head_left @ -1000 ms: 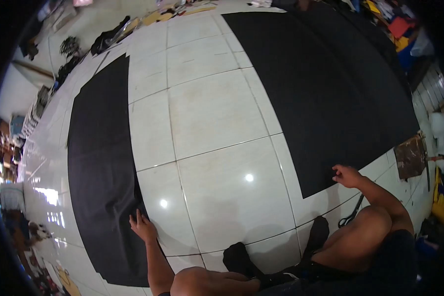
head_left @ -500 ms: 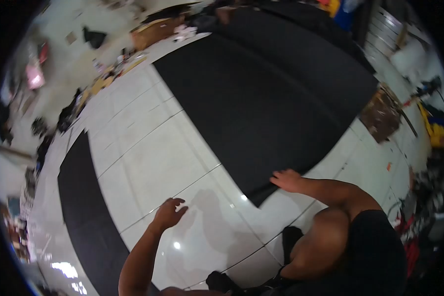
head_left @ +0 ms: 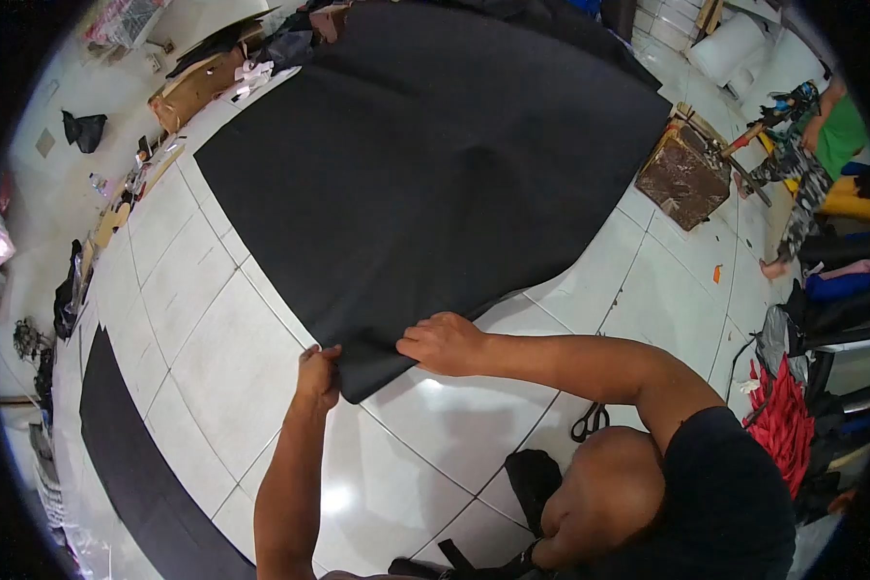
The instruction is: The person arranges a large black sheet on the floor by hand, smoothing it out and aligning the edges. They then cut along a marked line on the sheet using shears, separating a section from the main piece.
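A large black fabric sheet (head_left: 425, 164) lies spread on the white tiled floor (head_left: 203, 348). My left hand (head_left: 317, 375) pinches its near left edge beside the corner. My right hand (head_left: 442, 342) grips the near edge just right of that corner, fingers curled over the cloth. The corner hangs between both hands. A second black fabric strip (head_left: 126, 454) lies on the floor at the far left, away from both hands.
Black scissors (head_left: 590, 421) lie on the floor by my right knee. A brown board (head_left: 684, 174) sits right of the sheet. Another person (head_left: 807, 155) is at the upper right. Red cloth (head_left: 781, 425) and clutter line the right; scraps and cardboard (head_left: 198, 87) at the upper left.
My view has swung right from the left strip to the large sheet. My left hand left the strip and crossed over; both hands now hold the sheet's near corner.
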`<state>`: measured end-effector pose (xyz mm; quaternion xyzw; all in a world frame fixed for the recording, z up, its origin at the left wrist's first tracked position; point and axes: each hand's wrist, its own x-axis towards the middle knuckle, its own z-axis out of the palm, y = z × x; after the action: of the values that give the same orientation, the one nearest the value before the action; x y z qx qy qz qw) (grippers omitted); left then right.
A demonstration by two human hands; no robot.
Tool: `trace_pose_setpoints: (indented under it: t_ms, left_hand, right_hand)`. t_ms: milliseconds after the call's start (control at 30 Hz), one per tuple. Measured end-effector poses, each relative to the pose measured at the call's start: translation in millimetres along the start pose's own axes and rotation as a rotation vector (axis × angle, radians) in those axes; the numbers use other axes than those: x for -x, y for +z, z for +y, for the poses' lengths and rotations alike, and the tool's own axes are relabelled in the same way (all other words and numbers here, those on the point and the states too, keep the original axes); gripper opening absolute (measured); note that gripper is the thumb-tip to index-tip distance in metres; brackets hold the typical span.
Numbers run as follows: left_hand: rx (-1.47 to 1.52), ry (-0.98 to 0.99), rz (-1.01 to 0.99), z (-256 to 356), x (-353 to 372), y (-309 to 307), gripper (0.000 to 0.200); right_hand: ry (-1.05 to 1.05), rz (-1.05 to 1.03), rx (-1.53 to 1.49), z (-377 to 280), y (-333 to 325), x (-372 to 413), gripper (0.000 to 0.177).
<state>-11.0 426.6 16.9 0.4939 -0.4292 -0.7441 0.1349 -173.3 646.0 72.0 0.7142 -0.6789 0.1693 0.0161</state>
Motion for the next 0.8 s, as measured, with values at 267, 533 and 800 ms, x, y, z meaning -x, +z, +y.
trace_pose_setpoints:
  t_ms: [267,533,800]
  left_hand:
    - [0.004,0.495,0.127,57.3,-16.0,-127.8,0.020]
    - [-0.118,0.518,0.265,42.7,55.9,-298.4,0.014]
    - [-0.461,0.304,0.751,-149.9,131.8,-462.7,0.008]
  right_hand:
    - [0.137,0.427,0.313,125.7,-45.9,20.6,0.026]
    - [0.458,0.336,0.514,185.2,-85.2,89.3,0.042]
    - [0.268,0.070,0.056,85.1,44.0,88.8,0.026]
